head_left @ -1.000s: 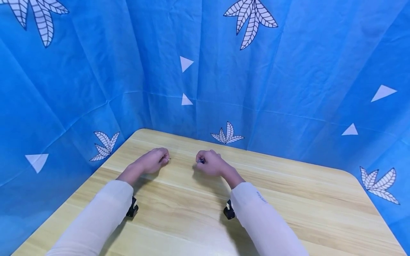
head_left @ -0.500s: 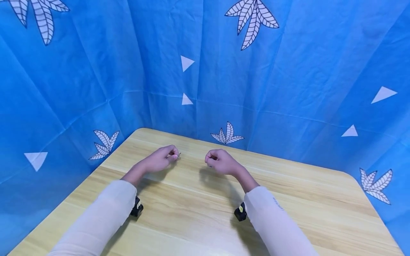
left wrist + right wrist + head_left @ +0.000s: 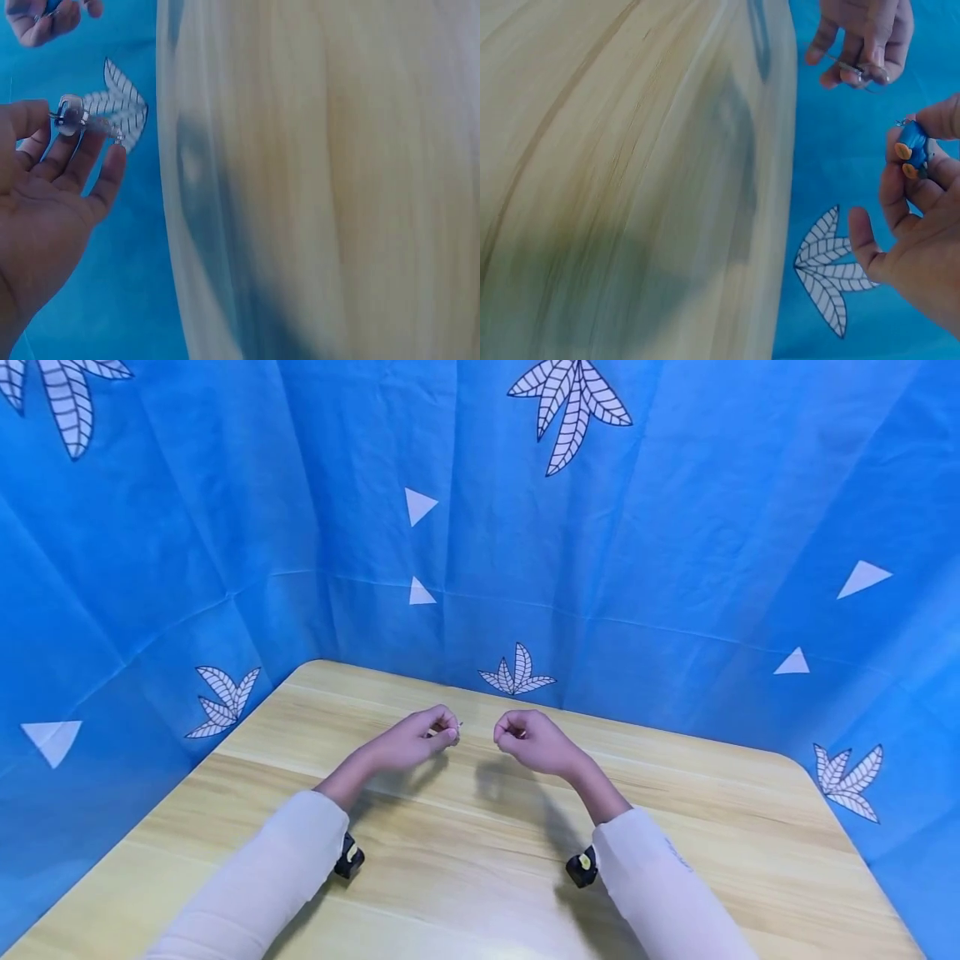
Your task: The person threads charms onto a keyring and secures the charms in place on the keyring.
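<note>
In the left wrist view my left hand (image 3: 52, 195) pinches a metal key (image 3: 73, 114) by a small ring between thumb and forefinger. More metal, perhaps a second key, lies along the other fingertips. The right wrist view has my right hand (image 3: 930, 217) holding a small blue keychain charm (image 3: 913, 144) with orange feet between thumb and fingers. A bit of thin metal chain shows at the charm's top. From the head, the left hand (image 3: 420, 739) and the right hand (image 3: 540, 743) are a short gap apart above the table, and their fingers largely hide both items.
The light wooden table (image 3: 450, 860) has a rounded far edge. Behind it hangs a blue curtain (image 3: 675, 568) printed with white leaves and triangles. A black wrist camera sits under each sleeve, the left camera (image 3: 349, 858) and the right camera (image 3: 582, 867).
My left hand has moved right with the key. The right hand has also shifted right, but less, so the gap between the hands has narrowed. The head view has turned slightly.
</note>
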`<state>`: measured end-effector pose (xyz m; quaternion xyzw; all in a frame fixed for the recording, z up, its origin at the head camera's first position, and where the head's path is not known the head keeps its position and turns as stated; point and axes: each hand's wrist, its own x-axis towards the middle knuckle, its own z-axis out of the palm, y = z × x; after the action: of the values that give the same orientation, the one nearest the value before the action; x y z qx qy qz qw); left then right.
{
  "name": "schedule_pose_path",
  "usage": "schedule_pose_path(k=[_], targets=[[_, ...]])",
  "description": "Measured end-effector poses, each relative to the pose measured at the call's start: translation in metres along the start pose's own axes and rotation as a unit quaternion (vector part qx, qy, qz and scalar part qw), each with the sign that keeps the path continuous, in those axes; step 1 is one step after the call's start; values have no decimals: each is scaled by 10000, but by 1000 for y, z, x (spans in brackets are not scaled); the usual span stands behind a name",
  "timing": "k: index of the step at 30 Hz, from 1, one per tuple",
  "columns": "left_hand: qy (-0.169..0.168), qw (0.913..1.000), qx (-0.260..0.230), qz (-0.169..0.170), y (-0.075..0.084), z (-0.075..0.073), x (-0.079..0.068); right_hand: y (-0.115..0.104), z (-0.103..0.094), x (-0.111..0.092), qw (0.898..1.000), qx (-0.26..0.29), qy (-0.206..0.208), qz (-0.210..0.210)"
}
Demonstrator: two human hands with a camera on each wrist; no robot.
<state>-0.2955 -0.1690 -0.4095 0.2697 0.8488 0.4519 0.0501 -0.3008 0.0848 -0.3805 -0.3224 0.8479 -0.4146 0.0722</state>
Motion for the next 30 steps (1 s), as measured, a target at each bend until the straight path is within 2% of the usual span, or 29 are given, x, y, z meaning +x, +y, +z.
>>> schedule_pose_path(k=[5, 10, 18, 23, 27, 30], targets=[[-103, 9998, -57, 132, 13, 22, 11, 3, -11, -15, 9999, -59, 144, 68], [-150, 9995, -107, 265, 23, 40, 19, 10, -18, -30, 9996, 144, 243, 103], [173, 9974, -327, 618, 31, 66, 31, 17, -26, -59, 9964, 572, 596, 166], [281, 9969, -303, 671, 43, 80, 37, 19, -30, -76, 9928, 776, 860, 291], [161, 9973, -145, 701, 55, 91, 40, 21, -33, -87, 9896, 952, 1017, 362], [33, 9964, -4, 852, 63, 99, 43, 22, -35, -95, 9867, 1070, 1154, 417]])
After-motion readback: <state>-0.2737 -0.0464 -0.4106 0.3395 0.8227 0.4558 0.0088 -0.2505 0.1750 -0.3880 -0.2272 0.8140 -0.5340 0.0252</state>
